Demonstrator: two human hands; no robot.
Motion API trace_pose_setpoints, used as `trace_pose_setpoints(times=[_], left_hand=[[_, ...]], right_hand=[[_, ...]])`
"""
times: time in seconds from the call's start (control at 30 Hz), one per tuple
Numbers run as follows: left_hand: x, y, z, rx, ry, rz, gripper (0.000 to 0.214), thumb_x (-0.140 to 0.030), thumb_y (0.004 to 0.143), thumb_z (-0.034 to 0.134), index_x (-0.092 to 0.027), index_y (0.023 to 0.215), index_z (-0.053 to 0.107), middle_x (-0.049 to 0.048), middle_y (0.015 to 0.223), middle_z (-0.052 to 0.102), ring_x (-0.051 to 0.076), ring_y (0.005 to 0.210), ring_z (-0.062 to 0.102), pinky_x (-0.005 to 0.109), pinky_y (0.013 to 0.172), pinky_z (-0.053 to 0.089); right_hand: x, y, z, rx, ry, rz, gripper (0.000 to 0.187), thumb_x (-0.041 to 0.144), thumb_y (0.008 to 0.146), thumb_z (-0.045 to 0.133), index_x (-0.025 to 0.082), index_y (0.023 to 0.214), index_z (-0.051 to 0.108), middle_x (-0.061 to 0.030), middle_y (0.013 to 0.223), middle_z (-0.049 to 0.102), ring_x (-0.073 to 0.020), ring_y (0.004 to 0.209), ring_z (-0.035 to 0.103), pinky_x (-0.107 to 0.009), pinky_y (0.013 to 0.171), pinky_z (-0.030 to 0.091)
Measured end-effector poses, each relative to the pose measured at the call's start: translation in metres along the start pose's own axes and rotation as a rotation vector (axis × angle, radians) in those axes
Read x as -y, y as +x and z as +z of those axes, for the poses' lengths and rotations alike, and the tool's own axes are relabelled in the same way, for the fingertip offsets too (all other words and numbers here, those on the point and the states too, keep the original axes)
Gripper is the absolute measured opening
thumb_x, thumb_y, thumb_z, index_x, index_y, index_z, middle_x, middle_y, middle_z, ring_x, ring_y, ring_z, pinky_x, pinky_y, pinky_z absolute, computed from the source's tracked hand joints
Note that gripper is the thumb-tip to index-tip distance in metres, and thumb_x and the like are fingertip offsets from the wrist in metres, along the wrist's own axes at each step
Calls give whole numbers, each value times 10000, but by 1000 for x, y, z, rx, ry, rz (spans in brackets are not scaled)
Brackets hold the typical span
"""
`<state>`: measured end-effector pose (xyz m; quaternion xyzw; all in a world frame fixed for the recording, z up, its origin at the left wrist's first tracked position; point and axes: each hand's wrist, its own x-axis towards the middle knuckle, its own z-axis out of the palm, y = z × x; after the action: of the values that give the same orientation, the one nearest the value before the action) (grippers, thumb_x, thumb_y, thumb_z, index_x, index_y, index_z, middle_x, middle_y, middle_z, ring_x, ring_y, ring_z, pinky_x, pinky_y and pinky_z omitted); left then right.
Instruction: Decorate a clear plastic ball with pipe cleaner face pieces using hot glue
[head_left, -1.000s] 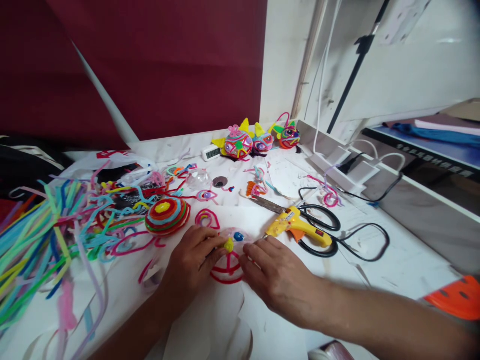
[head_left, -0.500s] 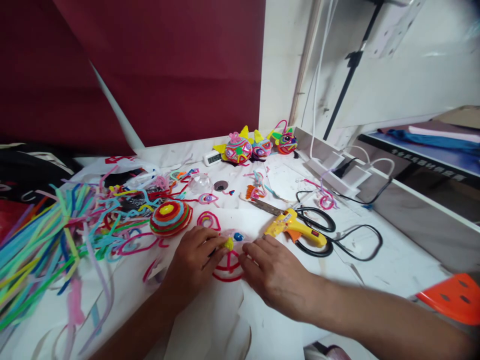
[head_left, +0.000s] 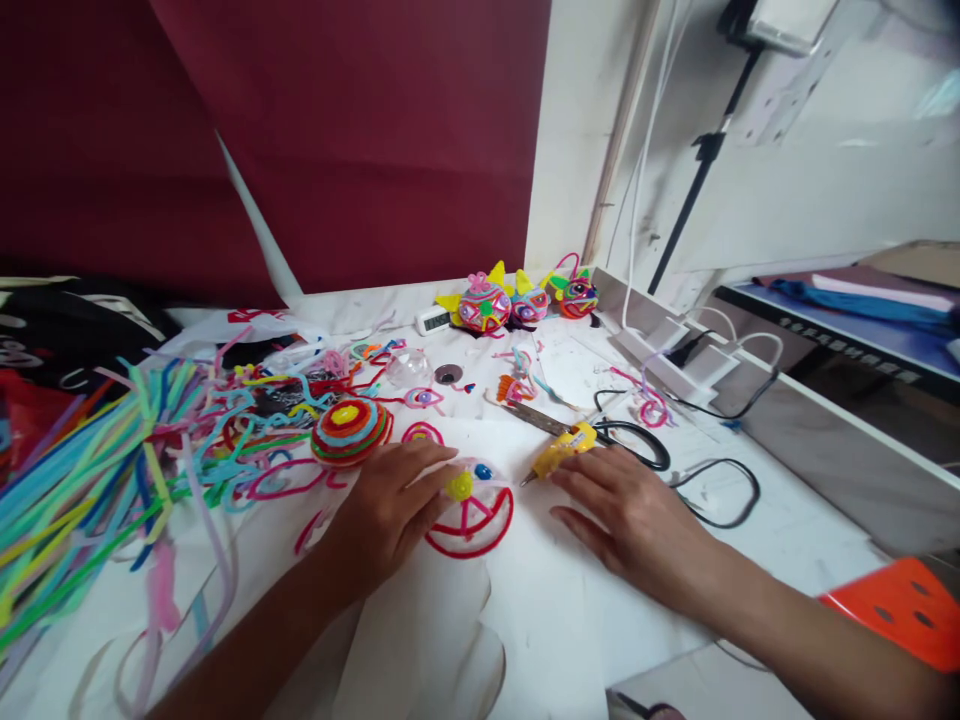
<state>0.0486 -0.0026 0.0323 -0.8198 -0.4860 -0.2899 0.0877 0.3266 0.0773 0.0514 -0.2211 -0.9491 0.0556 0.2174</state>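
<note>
My left hand (head_left: 390, 500) has its thumb and fingers closed at the left edge of a see-through decorated piece. A yellow pipe-cleaner coil (head_left: 460, 484) and a blue dot (head_left: 483, 471) sit on its top. Below the coil curves a red pipe-cleaner half-ring (head_left: 480, 550) with pink spokes. To the right, my right hand (head_left: 630, 505) lies over the handle of a yellow glue gun (head_left: 564, 450), fingers stretched and thumb apart. The gun's nozzle points toward the decorated piece. Scissors (head_left: 534, 417) lie behind the gun, their handles partly hidden.
A striped pipe-cleaner dome (head_left: 351, 432) stands left of my left hand, beside a big heap of pipe cleaners (head_left: 97, 480). Finished decorated balls (head_left: 484, 303) line the back. A power strip (head_left: 675, 365) and black cable (head_left: 750, 500) are at right, an orange piece (head_left: 900, 610) near the edge.
My right hand has left the decorated piece and moved right onto the glue gun. My left hand stays at the piece, whose half-ring is now more exposed.
</note>
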Motion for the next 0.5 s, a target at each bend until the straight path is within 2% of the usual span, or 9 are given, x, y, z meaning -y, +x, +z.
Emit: trace_pose_setpoints(times=[0.13,0.27,0.37,0.5], left_hand=[[0,-3,1,178,51,148,473,-286,951,480,-163,1405,434,145,1442,497,272,1361,401,469,1102,319],[2,-7,6,301,99,188,653,-405,948,479,-134,1500,259,161,1516,396,275,1416,325,487,1158,242],[5,-10,10,338,71,189,692,-465,956,430,-149,1524,191,158,1531,370,275,1425,314,493,1168,228],[7,-11,14,348,45,195,707,-528,952,384,-145,1519,208,161,1534,362,278,1433,296,512,1181,183]], right_hand=[[-8,-17,-3,6,-31,26,200,206,949,489,134,1050,646,-137,1030,670,-262,900,618,-433,774,499],[-9,-25,-2,-5,-39,35,193,199,949,491,142,1064,634,-137,1051,669,-255,897,629,-422,758,508],[-8,-26,0,-10,-27,41,187,192,949,487,144,1042,642,-133,1045,672,-255,901,636,-439,781,508],[-5,-27,3,-9,2,38,192,195,949,492,139,1041,651,-131,1020,675,-258,913,639,-459,804,511]])
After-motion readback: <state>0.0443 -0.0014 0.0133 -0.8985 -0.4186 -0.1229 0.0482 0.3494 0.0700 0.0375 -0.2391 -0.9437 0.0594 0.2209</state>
